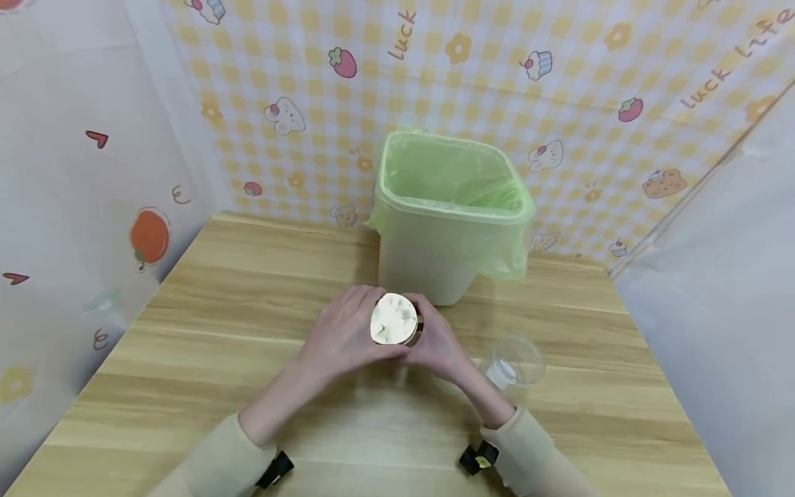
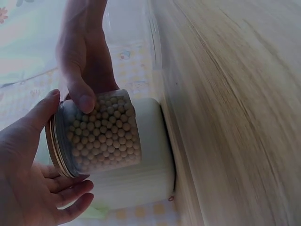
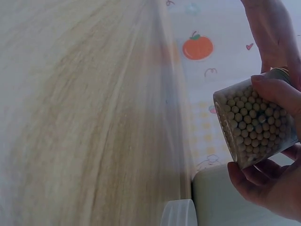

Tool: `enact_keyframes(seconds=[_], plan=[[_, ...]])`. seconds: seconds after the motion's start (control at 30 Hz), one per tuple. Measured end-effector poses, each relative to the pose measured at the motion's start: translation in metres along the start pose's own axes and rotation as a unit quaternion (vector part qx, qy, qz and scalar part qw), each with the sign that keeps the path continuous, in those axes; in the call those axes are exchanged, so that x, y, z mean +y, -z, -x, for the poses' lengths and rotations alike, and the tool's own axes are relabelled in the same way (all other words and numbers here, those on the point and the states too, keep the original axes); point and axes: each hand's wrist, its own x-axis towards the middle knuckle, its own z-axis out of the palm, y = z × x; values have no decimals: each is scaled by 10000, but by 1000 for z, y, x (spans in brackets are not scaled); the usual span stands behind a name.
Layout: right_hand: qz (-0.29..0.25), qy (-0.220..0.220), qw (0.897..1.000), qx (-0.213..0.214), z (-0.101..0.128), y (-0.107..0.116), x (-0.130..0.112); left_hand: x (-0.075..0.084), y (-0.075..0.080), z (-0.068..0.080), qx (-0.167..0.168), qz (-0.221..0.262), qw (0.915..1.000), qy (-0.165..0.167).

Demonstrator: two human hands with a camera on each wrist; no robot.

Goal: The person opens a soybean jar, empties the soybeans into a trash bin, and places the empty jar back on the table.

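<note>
A clear jar (image 2: 106, 134) full of small beige balls is held up off the table between both hands, its gold lid (image 1: 394, 319) facing the head camera. My left hand (image 1: 346, 335) curls its thumb and fingers around the lid's edge, as the left wrist view shows. Around the jar's body my right hand (image 1: 437, 342) wraps, with its thumb (image 3: 277, 92) on one side and its fingers below in the right wrist view. From the right wrist camera the lid end is mostly covered by the hands.
Just beyond the hands stands a pale waste bin (image 1: 428, 266) with a green liner bag (image 1: 503, 241) folded over its rim. A clear plastic cup (image 1: 528, 362) lies on the wooden table (image 1: 248, 276) beside the right forearm. Patterned cloth (image 1: 279, 69) hangs behind.
</note>
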Motion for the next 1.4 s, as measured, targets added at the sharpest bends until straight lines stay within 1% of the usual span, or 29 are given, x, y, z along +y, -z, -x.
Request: enact_keyframes(seconds=[0.17, 0.37, 0.47, 0.57, 0.67, 0.8, 0.93, 1.03, 1.2, 1.3, 1.4], plan=[[112, 76, 9998, 135, 3, 2, -2, 4, -3, -1, -63, -62, 9998, 186], [194, 102, 9997, 103, 2, 4, -5, 5, -5, 2, 80, -134, 9998, 151], [300, 143, 9994, 94, 1, 5, -6, 5, -3, 3, -43, -33, 9998, 202], [306, 228, 9993, 68, 0, 5, -7, 5, 2, 1, -327, 136, 9991, 248], [195, 268, 9994, 10, -1, 6, -8, 4, 8, -3, -571, 294, 9979, 105], [7, 255, 9997, -65, -2, 9, -9, -1, 16, -7, -738, 576, 9952, -283], [-312, 223, 9991, -200, -3, 11, -8, -8, 22, -9, -924, 933, 9897, -576], [-549, 169, 9978, -340, -3, 13, -7, -13, 25, -10, -1156, 1205, 9837, -661], [-732, 76, 9959, -521, -4, 18, -4, -21, 26, -13, -1522, 1808, 9686, -765], [-720, 107, 9957, -575, -3, 21, -3, -23, 25, -15, -1593, 2096, 9609, -860], [-729, 171, 9953, -615, -1, 25, -3, -24, 24, -17, -1590, 2235, 9575, -888]])
